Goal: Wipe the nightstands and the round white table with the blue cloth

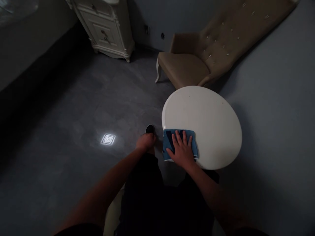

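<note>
My right hand [182, 151] lies flat with its fingers spread on a folded blue cloth [168, 141] with darker patches. The cloth rests at the near left edge of a round white table [209, 121], and part of it reaches past the rim. Over my left knee, apart from the table, my left hand [146, 141] is curled into a fist. Nothing shows in its fingers.
Behind the table stands a tan tufted chair [184, 65] against the grey wall. A white drawer cabinet [105, 32] is at the back left. Light falls in a bright square pattern [108, 139] on the grey floor. My dark shoe [149, 128] shows beyond my left hand.
</note>
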